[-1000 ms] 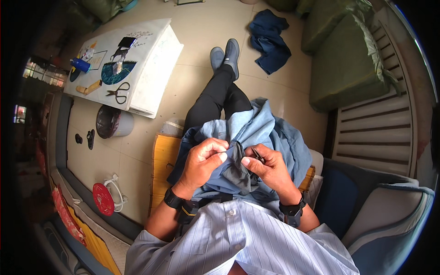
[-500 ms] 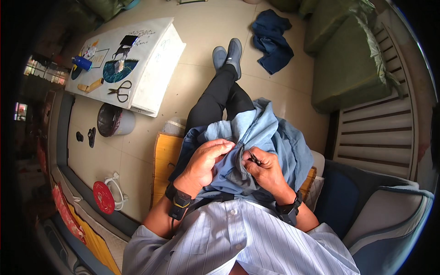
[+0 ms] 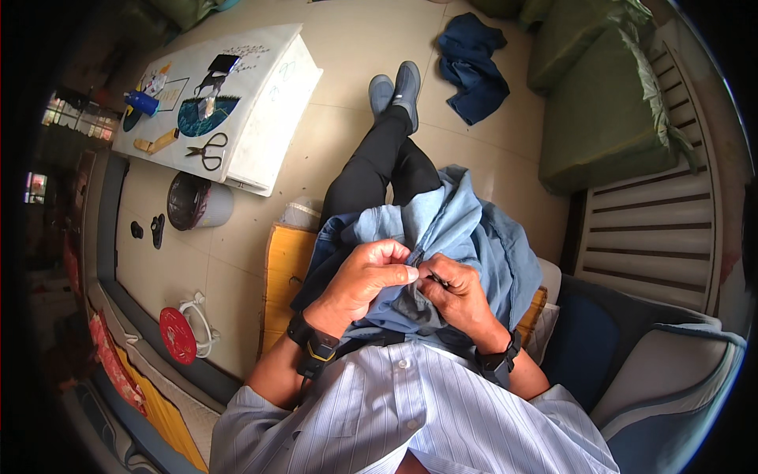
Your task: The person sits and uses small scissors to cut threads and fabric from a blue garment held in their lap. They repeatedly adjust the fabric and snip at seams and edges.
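A light-blue denim garment lies bunched over my lap, with a grey inner piece showing near the hands. My left hand pinches the edge of the cloth between thumb and fingers. Right beside it, my right hand is closed around a small dark tool, its fingertips against the same cloth. Most of that tool is hidden in the fist, so its exact kind does not show. The fingertips of both hands nearly meet at a dark seam.
On the white table at the left are black scissors, a blue bottle and a phone. A bin stands below. Dark-blue trousers lie on the floor; a red-seated stool sits at left.
My left hand has moved slightly right and its thumb has come down onto the cloth, closing beside the right hand. The right hand stays almost in place, still gripping the dark tool.
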A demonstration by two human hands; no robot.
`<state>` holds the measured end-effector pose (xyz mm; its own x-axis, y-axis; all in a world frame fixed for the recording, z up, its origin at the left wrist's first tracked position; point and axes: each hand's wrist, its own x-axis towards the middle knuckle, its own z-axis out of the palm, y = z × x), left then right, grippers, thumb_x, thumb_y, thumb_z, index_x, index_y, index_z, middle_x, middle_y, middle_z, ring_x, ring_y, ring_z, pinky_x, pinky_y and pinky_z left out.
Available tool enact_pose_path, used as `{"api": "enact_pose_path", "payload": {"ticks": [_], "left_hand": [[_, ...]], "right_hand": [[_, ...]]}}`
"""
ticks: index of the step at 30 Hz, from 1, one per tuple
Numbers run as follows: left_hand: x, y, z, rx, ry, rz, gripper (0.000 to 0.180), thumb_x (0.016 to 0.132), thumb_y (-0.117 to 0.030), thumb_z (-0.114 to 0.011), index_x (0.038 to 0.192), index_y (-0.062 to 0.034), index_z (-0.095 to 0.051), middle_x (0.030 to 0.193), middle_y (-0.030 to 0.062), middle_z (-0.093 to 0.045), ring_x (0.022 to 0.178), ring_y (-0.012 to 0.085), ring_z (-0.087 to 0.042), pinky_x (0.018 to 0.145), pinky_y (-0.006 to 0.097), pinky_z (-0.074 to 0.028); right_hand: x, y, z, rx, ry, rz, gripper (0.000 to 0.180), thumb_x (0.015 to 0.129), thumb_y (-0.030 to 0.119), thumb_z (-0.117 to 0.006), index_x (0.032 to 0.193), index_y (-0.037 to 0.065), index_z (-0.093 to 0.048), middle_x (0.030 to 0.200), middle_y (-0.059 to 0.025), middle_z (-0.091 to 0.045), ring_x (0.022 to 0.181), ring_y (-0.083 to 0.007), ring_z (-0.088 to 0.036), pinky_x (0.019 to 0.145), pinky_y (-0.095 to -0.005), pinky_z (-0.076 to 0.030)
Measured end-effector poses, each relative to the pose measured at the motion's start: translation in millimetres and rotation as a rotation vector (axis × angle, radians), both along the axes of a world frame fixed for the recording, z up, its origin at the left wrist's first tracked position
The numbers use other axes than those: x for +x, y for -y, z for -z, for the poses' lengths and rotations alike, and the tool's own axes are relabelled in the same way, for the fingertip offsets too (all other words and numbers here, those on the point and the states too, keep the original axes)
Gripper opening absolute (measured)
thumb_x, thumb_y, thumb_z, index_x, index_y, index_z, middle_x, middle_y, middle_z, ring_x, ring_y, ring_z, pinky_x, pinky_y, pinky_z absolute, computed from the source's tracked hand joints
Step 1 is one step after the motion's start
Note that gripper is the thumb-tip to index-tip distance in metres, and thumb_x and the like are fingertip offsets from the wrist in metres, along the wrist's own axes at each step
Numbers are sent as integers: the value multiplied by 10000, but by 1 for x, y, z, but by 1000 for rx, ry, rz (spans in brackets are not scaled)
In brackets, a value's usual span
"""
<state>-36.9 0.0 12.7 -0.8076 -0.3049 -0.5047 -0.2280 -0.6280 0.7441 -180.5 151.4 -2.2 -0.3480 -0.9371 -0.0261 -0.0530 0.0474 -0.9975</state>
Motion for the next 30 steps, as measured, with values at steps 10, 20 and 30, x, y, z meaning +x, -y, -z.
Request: {"api": "enact_pose_path", "payload": {"ticks": [10,20,30], "left_hand": [[2,-12,0,-265,-1,-72,122,898,23,-714,971,-14,-623,891,-36,-601,774,26,-553,692,210,-449],[29,-12,-21,-235,-90,-239,189,834,67,-707,951,-40,-604,999,-9,-594,858,49,-557,747,236,-460],[31,-18,-18,-128,-118,-328,171,856,35,-721,967,-39,-615,960,-9,-620,834,59,-586,767,230,-483]], "right_hand": [[-22,4,-46,155,357,198,57,974,45,-718,953,31,-667,812,68,-608,723,-3,-499,623,-201,-400],[-6,29,-44,139,368,-36,88,923,10,-718,962,21,-640,803,73,-559,743,-23,-499,647,-230,-421],[-12,13,-64,7,-37,-95,323,1040,216,-645,1206,-61,-644,952,-157,-606,889,-284,-607,823,-357,-488]]}}
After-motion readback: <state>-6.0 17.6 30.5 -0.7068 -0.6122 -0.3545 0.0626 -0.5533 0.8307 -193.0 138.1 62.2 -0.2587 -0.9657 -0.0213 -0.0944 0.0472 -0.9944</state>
